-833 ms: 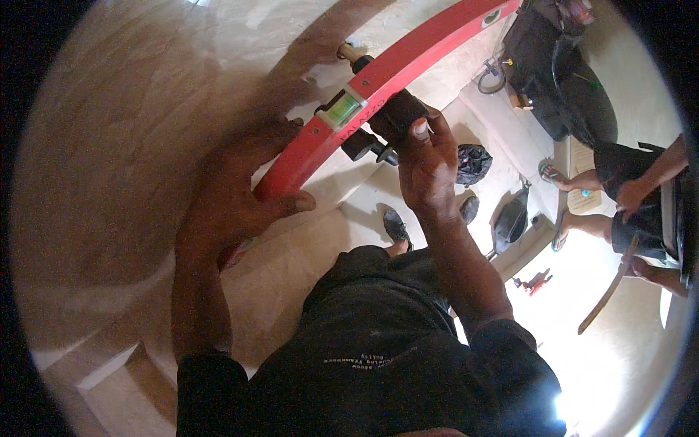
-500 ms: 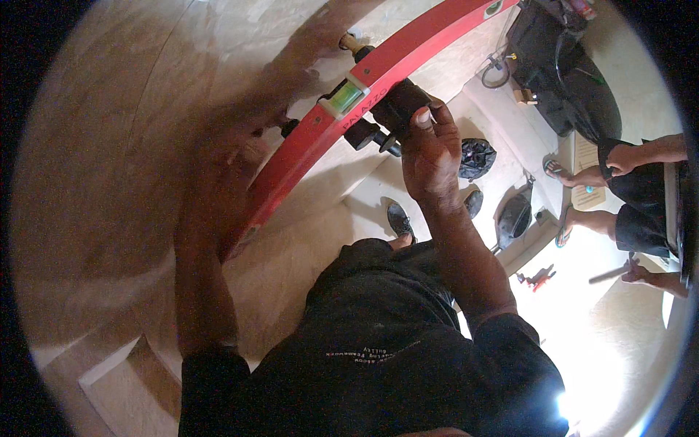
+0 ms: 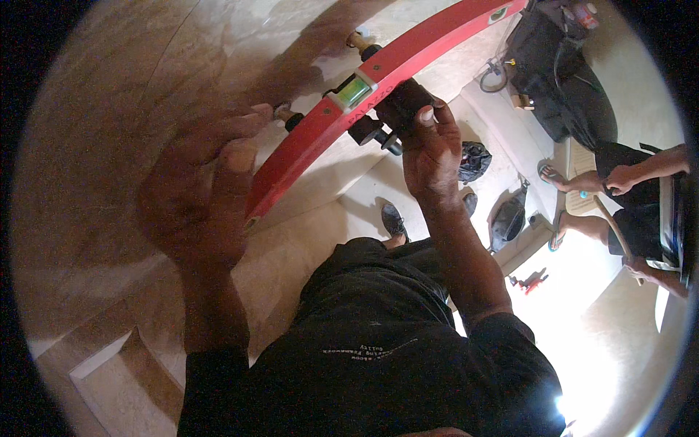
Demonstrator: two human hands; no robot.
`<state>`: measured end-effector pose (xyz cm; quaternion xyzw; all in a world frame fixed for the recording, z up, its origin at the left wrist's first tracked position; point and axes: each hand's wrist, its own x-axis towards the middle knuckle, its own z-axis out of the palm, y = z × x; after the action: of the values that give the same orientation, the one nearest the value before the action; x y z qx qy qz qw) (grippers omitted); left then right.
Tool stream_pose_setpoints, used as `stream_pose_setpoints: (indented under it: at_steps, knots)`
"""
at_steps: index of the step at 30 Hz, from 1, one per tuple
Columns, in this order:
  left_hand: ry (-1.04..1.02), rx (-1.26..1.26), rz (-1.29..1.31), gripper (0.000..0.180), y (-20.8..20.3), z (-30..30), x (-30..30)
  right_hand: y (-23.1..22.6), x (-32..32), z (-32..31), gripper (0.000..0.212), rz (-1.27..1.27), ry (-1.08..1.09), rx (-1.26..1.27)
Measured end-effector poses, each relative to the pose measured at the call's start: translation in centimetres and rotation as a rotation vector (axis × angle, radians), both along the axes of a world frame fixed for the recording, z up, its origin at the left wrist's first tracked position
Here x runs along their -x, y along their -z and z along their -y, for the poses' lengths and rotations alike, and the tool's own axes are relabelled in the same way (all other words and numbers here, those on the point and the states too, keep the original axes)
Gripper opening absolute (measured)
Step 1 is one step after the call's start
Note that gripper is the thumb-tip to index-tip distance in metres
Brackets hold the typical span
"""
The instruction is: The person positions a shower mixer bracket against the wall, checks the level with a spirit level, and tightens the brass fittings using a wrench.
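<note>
A long red spirit level (image 3: 298, 153) lies slantwise across a black shower mixer body (image 3: 400, 105), its green vial (image 3: 353, 92) near the middle. My right hand (image 3: 431, 156) is closed on the mixer body, thumb and fingers at its right end. My left hand (image 3: 200, 193), in shadow, overlaps the level's lower end. Its index finger stretches toward the left pipe fitting (image 3: 290, 118), thumb apart. Whether its palm touches the level is hard to tell. A brass pipe fitting (image 3: 357, 42) comes out of the wall above the level.
The beige stone wall (image 3: 109, 146) fills the left side. On the right are a black bag (image 3: 561, 80), a crumpled black bag (image 3: 475, 162), a dark pouch (image 3: 508, 222) and a red-handled tool (image 3: 535, 282). Another person's hand (image 3: 637, 269) holds a stick (image 3: 613, 227) at the right edge.
My left hand has come from behind the level to in front of its lower end, fingers spreading. My right hand keeps its hold. The other person's stick has swung upright.
</note>
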<state>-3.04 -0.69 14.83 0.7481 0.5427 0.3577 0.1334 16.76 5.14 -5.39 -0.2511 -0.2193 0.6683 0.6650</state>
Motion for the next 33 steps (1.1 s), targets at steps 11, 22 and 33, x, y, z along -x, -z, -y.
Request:
stream_pose_setpoints:
  at_steps: [11,22,33]
  knots:
    - [-0.111,-0.018,-0.294,0.027,4.3,-0.7,-2.8,-0.8,-1.3,0.4,0.048,-0.087,-0.147,0.03]
    - [-0.059,-0.007,-0.334,0.026,5.2,-0.8,-4.1,-0.4,-2.1,1.0,0.049,-0.132,-0.033,-0.047]
    - [-0.156,-0.003,-0.31,0.026,1.5,1.6,-3.5,-1.3,-3.0,1.1,0.043,-0.121,-0.183,-0.141]
